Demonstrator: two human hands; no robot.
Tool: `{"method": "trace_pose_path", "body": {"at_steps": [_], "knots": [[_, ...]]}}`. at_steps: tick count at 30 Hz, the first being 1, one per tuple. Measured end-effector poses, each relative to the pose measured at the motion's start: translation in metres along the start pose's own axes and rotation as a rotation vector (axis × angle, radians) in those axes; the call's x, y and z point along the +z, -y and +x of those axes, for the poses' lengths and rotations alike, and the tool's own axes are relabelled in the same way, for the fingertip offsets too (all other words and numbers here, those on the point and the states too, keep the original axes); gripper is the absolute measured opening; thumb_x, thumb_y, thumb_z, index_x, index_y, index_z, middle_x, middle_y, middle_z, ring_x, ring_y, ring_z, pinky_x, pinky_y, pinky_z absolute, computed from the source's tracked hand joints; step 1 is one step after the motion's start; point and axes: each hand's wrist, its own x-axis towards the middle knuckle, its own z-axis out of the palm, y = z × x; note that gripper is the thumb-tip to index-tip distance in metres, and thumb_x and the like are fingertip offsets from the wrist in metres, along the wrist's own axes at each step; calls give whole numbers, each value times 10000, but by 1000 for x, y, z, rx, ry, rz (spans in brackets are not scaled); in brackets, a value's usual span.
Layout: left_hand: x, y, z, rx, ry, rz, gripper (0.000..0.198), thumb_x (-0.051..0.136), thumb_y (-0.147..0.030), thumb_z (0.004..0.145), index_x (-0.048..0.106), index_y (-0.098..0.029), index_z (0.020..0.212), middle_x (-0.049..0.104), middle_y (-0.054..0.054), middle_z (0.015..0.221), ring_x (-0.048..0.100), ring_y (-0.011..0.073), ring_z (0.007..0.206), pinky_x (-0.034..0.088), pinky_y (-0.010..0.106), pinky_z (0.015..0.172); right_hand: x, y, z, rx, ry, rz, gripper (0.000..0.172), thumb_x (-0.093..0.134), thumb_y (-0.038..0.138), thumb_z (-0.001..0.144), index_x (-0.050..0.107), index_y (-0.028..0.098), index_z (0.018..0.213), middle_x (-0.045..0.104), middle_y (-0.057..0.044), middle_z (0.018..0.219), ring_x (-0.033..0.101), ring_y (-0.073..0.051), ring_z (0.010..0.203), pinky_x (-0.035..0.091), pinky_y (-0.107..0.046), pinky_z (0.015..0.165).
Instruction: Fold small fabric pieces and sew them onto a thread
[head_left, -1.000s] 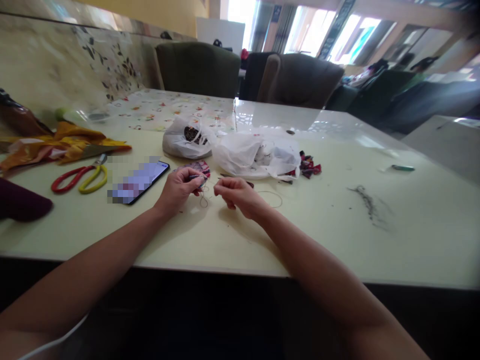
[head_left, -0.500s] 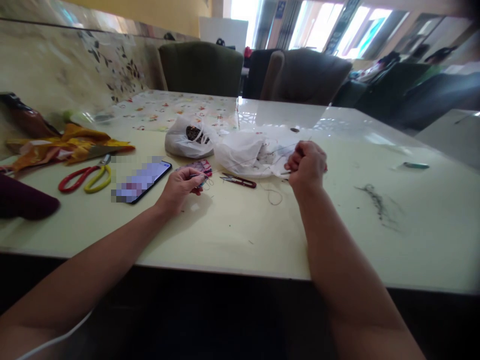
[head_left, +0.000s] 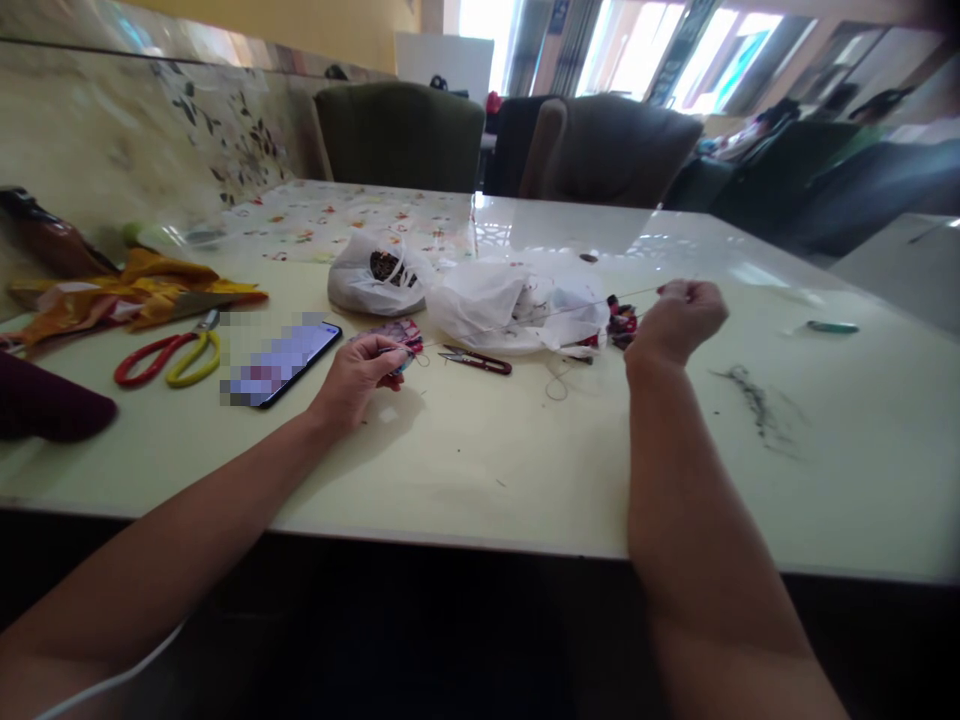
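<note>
Pale, glossy table (head_left: 525, 450), chairs and bright windows beyond. Small multicoloured fabric piece (head_left: 398, 374) is in the left hand (head_left: 358, 378), thumb and fingers pinched on it, just above the table. Thin dark thread (head_left: 630, 296) runs from there to the right hand (head_left: 686, 315), fingers curled in, seemingly gripping it; can't tell if there's a needle. Change vs 0.5 s ago: right hand is farther right, left about the same, so the thread span is longer and looks nearly straight. Slack loop (head_left: 556, 390) on the table has shifted right too. Dark-red-handled thread snips (head_left: 480, 362) lie near the left hand, below the thread. Behind: 2 white plastic bags, the bigger 1 (head_left: 476, 308) right behind the line; its handle is beside the slack loop, likeliest snag. Off left: black phone (head_left: 289, 365), red-and-yellow-handled scissors (head_left: 142, 362). Right: dark thread tangle (head_left: 754, 405), clear of the hands.
</note>
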Motion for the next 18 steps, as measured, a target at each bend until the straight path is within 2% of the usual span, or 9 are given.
{"method": "trace_pose_path", "body": {"at_steps": [2,3,4,6,7,9,12,15,18], "knots": [[0,0,0,-4,3,-5,306,862,-354,594,687,-156,749,637,-14,674,560,97,543,469,238,530,5,12,-11,-105,-86,-28,255,552,57,875,507,246,710,461,18,695,372,-143,643,327,-324,680],[1,0,-1,-5,4,-7,303,861,-353,595,685,-158,746,634,-14,673,560,98,543,470,240,532,9,17,-21,-161,-47,-24,196,594,76,866,555,233,755,468,31,673,379,-134,614,329,-320,669],[1,0,-1,-6,7,-7,299,859,-353,598,684,-159,744,632,-15,672,559,98,543,471,242,534,13,22,-32,-218,50,4,134,617,115,874,593,218,791,465,42,642,385,-127,592,328,-313,647],[2,0,-2,-5,12,-1,294,854,-354,604,684,-158,743,630,-13,675,561,100,545,474,245,536,23,29,-60,-299,361,69,120,658,164,857,623,193,746,504,29,640,427,-117,618,334,-287,627],[3,-1,-2,-4,16,5,293,853,-355,607,685,-157,744,631,-11,678,563,102,548,474,246,536,28,31,-75,-275,537,112,120,676,207,855,643,186,741,532,22,653,444,-114,628,341,-278,621],[3,-1,-3,-2,22,18,295,855,-357,608,693,-155,751,634,-7,680,564,105,549,473,248,534,35,31,-106,-153,895,173,142,709,306,845,693,180,782,587,10,688,468,-114,634,350,-266,608],[4,0,-4,22,37,34,290,854,-363,617,712,-155,762,643,1,676,566,111,558,474,252,536,38,31,-145,12,1243,159,265,722,435,834,722,172,807,566,12,662,441,-109,616,328,-257,580],[3,1,-4,49,69,41,279,850,-362,630,725,-154,767,652,11,671,569,116,568,479,253,543,38,31,-165,69,1339,165,279,727,447,818,714,170,795,500,30,619,388,-98,599,292,-253,565],[3,2,-4,44,74,31,277,851,-358,627,726,-154,767,655,12,675,568,115,564,479,253,538,37,33,-168,92,1248,228,240,714,388,814,672,168,727,492,30,621,377,-88,594,296,-249,559]]}}
